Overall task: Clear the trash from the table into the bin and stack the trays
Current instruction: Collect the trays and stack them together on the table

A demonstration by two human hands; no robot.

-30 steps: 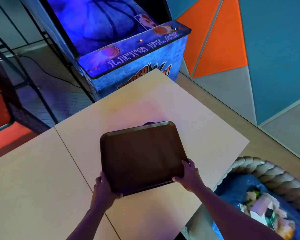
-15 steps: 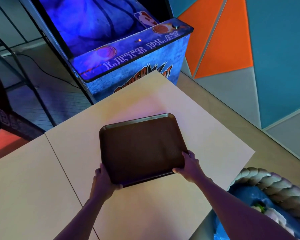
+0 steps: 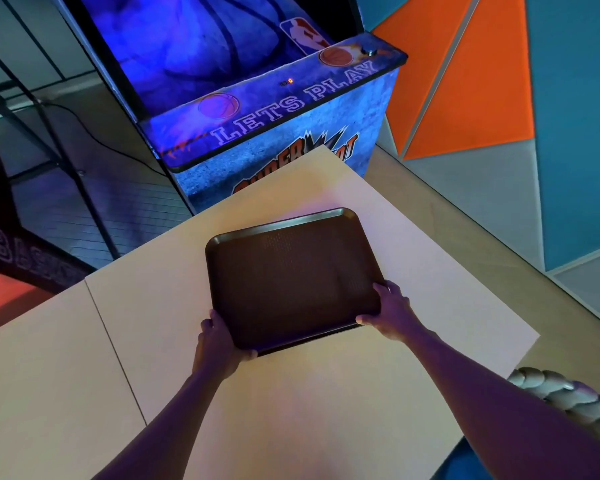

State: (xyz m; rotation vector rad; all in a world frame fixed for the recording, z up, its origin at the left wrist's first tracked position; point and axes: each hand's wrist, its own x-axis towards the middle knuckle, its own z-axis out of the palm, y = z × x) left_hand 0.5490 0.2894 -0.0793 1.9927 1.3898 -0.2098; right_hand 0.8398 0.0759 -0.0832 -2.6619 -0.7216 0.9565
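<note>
A dark brown tray [image 3: 291, 275] with nothing on it lies in the middle of the pale wooden table [image 3: 413, 358]. A second tray edge shows just beneath its near side. My left hand [image 3: 219, 342] grips the tray's near left corner, thumb curled over the rim. My right hand [image 3: 390, 311] grips the near right corner the same way. Whether the tray rests fully on the table or hangs just above it I cannot tell.
A rope-rimmed bin [image 3: 568, 400] with a blue liner stands at the table's near right corner, mostly out of frame. A blue basketball arcade machine [image 3: 274, 109] stands against the table's far edge. A seam [image 3: 115, 348] splits the tabletop on the left.
The tray and both hands have moved slightly away from me over the table. My view swung left, so the bin and its trash have mostly left the frame.
</note>
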